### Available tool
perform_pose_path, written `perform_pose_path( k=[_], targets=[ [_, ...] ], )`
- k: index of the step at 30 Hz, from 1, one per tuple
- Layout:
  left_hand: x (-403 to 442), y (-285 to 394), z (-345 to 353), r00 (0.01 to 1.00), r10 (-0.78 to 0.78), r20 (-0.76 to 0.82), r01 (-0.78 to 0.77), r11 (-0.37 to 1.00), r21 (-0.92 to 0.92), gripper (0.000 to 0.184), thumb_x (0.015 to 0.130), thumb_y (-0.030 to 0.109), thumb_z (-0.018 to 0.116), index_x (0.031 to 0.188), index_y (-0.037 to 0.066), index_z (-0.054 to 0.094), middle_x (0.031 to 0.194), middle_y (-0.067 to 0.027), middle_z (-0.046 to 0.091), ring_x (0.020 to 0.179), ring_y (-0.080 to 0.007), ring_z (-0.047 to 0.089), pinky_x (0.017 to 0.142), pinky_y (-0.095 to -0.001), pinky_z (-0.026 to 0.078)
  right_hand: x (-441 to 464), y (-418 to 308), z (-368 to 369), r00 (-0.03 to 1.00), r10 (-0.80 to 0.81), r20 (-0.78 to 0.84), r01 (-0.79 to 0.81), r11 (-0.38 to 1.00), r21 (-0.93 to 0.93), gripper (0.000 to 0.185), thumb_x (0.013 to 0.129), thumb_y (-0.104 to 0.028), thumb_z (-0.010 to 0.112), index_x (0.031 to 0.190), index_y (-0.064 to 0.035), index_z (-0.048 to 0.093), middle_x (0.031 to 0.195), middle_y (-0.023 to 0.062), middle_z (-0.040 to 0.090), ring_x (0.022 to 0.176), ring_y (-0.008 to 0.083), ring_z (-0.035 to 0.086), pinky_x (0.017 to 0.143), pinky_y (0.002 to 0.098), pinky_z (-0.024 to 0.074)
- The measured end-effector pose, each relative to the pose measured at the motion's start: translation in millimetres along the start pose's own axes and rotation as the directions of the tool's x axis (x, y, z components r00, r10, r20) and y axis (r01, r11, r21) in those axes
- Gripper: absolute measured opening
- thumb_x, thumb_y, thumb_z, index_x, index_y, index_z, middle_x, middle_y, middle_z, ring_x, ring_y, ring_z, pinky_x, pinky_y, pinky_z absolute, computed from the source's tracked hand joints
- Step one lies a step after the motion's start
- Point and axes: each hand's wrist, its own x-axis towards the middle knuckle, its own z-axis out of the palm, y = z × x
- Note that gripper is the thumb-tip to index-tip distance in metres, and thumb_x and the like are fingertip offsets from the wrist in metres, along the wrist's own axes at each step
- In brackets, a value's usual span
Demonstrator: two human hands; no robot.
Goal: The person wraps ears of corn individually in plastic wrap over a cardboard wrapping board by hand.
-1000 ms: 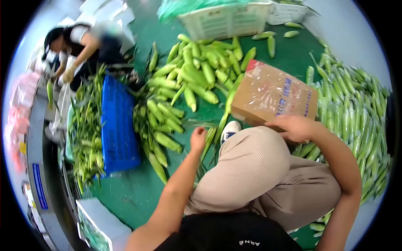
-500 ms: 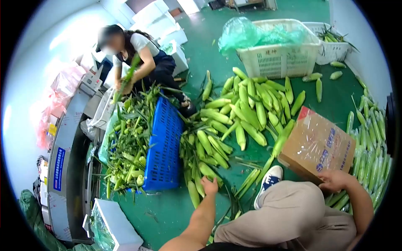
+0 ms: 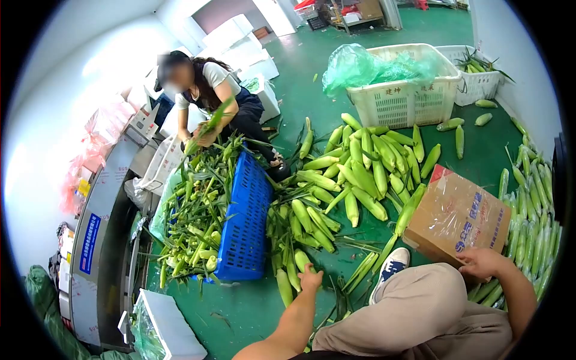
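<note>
My left hand reaches down to the near edge of a corn pile, its fingers closed round the end of a green-husked ear of corn. More ears lie beside it, against a blue crate. My right hand is at the near edge of a taped cardboard box, fingers curled at its lower corner; part of the grip is hidden. Left of the box spreads a large heap of corn ears in their husks. Loose leaves lie by my shoe.
Across the blue crate, heaped with husks and leaves, a co-worker crouches, holding a leafy stalk. A white basket with green plastic stands behind the heap. Wrapped corn lies at right. A foam box sits at lower left.
The view has tilted up slightly, so the scene sits lower and further right. The co-worker's hands have moved over the crate with the stalk. My hands keep their places on the corn and box.
</note>
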Motion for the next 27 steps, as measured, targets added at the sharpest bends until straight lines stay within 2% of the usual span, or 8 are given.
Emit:
perform_pose_path(
  k=[3,7,9,10,14,17,21,27],
  targets=[
    [-4,-28,4,0.991,0.123,-0.056,-0.118,0.989,0.088,0.08,0.081,0.035,0.083,0.149,0.029,0.04,0.141,-0.0269,0.045,0.118,-0.0449,0.06,0.103,-0.0472,0.05,-3,-4,1,0.999,-0.026,-0.023,0.026,1.0,0.001,0.053,0.093,-0.037,0.074,0.136,-0.0098,0.063,0.123,0.0206,0.068,0.115,0.0369,0.066,0.097,0.0427,0.0524],
    [-7,-53,17,0.988,0.057,-0.146,-0.108,0.924,-0.367,0.084,0.079,0.03,0.088,0.147,0.014,0.041,0.122,-0.0216,0.061,0.112,-0.0385,0.064,0.098,-0.0454,0.052,-5,-6,2,0.999,-0.046,-0.011,0.045,0.998,-0.043,0.054,0.092,-0.036,0.075,0.136,-0.0088,0.063,0.124,0.0203,0.068,0.116,0.0361,0.067,0.098,0.0428,0.0524],
    [20,-67,28,0.992,-0.122,0.043,0.122,0.776,-0.619,0.076,0.081,0.026,0.087,0.141,0.007,0.045,0.111,-0.0189,0.067,0.101,-0.0351,0.069,0.089,-0.044,0.057,-10,-6,0,1.0,-0.009,-0.021,0.009,1.0,-0.024,0.054,0.091,-0.036,0.075,0.137,-0.0089,0.063,0.125,0.0202,0.068,0.116,0.036,0.067,0.099,0.0427,0.0525],
    [17,-67,14,0.911,-0.102,0.399,0.398,0.466,-0.79,0.057,0.084,0.023,0.086,0.127,0.005,0.053,0.095,-0.0151,0.07,0.079,-0.0311,0.071,0.07,-0.043,0.06,-15,-5,2,1.0,0.005,-0.021,-0.005,1.0,-0.015,0.054,0.091,-0.036,0.076,0.137,-0.0089,0.063,0.125,0.0201,0.067,0.116,0.0359,0.067,0.099,0.0426,0.0525],
    [-14,-41,1,0.78,-0.149,0.608,0.619,0.321,-0.716,0.03,0.09,0.017,0.081,0.102,0.005,0.056,0.082,-0.0123,0.068,0.063,-0.0239,0.067,0.053,-0.033,0.059,-24,-1,2,0.999,0.022,-0.029,-0.021,0.999,0.039,0.055,0.09,-0.035,0.077,0.137,-0.0107,0.063,0.127,0.0197,0.067,0.116,0.0351,0.067,0.1,0.0425,0.0523],
    [-24,-27,10,0.802,-0.065,0.594,0.596,0.16,-0.787,0.022,0.093,0.011,0.076,0.098,0.004,0.057,0.078,-0.0094,0.065,0.062,-0.0207,0.065,0.051,-0.0313,0.057,-24,7,6,0.999,0.015,-0.033,-0.014,1.0,0.008,0.055,0.089,-0.036,0.077,0.137,-0.0105,0.064,0.127,0.02,0.067,0.116,0.0349,0.067,0.1,0.0424,0.0525],
    [-64,-5,25,0.87,0.186,0.456,0.437,0.135,-0.889,0.022,0.091,0.0,0.073,0.093,0.008,0.052,0.072,-0.0007,0.051,0.057,-0.0134,0.047,0.049,-0.0271,0.036,-21,10,11,1.0,0.019,-0.011,-0.019,1.0,0.005,0.057,0.088,-0.037,0.078,0.136,-0.0089,0.064,0.127,0.0204,0.068,0.116,0.0357,0.067,0.1,0.0427,0.0525],
    [-138,66,2,0.866,0.34,0.366,0.346,0.12,-0.931,0.033,0.091,-0.004,0.07,0.104,0.014,0.046,0.084,-0.0004,0.052,0.062,-0.0118,0.048,0.05,-0.0268,0.036,-16,5,12,0.999,0.014,0.031,-0.012,0.998,-0.066,0.057,0.087,-0.037,0.079,0.135,-0.0089,0.065,0.122,0.0201,0.07,0.116,0.0363,0.067,0.099,0.0435,0.0526]
  ],
)
